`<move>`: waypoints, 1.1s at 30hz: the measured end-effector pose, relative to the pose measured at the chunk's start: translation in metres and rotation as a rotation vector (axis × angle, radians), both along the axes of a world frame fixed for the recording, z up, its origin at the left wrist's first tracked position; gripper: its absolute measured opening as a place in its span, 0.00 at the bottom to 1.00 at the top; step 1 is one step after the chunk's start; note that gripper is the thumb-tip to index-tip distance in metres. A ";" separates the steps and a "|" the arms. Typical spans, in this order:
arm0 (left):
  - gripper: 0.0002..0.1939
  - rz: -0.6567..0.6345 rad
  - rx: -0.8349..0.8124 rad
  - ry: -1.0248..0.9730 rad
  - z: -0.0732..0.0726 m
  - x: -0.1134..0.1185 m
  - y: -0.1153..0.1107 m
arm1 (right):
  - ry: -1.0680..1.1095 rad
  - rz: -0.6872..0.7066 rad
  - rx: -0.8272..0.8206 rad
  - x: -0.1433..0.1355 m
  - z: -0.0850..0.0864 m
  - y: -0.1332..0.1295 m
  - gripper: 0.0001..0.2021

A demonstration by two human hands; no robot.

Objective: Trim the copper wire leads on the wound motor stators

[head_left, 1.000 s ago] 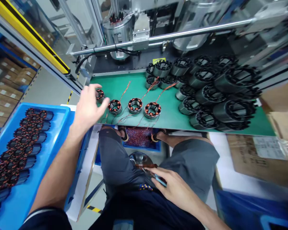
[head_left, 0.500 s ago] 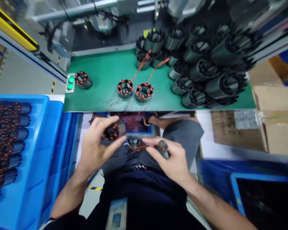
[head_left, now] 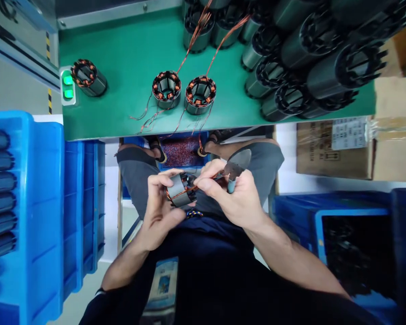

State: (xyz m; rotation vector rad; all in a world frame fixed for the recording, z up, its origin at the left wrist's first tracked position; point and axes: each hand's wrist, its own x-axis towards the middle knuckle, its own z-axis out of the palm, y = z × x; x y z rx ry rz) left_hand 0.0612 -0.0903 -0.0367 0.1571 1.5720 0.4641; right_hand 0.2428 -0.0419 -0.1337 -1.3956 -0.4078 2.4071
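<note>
1. One wound core (head_left: 176, 182) held in left hand (head_left: 156, 213), over the lap, lying on its side, below table edge in view.
2. Left hand part-curled round the core, fingers on far side, thumb near side.
3. Right hand (head_left: 238, 198) mostly closed; has a hand tool (head_left: 238, 163) with teal handle in the palm. Tool type unclear.
4. Copper-coloured wire (head_left: 180, 194) runs along core's side to right fingertips; thumb and finger pinched there.
5. Two more wound cores (head_left: 170, 101) upright side by side on green table (head_left: 131, 58), loose wires trailing front and back.
6. Another core (head_left: 95, 84) at table's left, tilted, beside green-lit switch box (head_left: 68, 85).
7. Dark slotted cores (head_left: 326, 75) piled on table's right.
8. Left: blue bin (head_left: 44, 216) with rows of cores. Right: cardboard box (head_left: 320, 155).
</note>
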 end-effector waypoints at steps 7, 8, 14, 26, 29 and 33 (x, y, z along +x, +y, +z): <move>0.23 0.181 -0.153 -0.027 -0.010 0.013 0.010 | -0.061 0.105 0.106 0.000 0.008 0.021 0.11; 0.24 0.182 -0.148 -0.002 -0.011 0.013 0.011 | -0.092 0.129 0.115 0.002 0.009 0.022 0.10; 0.20 0.232 -0.015 0.175 -0.015 0.016 0.013 | -0.191 0.304 0.235 0.031 0.018 0.017 0.07; 0.13 -0.095 0.199 0.344 -0.016 0.013 -0.008 | 0.068 0.636 0.449 0.039 0.021 -0.010 0.18; 0.12 -0.233 0.185 0.376 -0.011 0.012 -0.005 | 0.091 0.618 0.453 0.040 0.021 -0.005 0.17; 0.12 -0.336 0.197 0.356 -0.006 0.011 -0.002 | 0.111 0.578 0.450 0.039 0.021 -0.001 0.16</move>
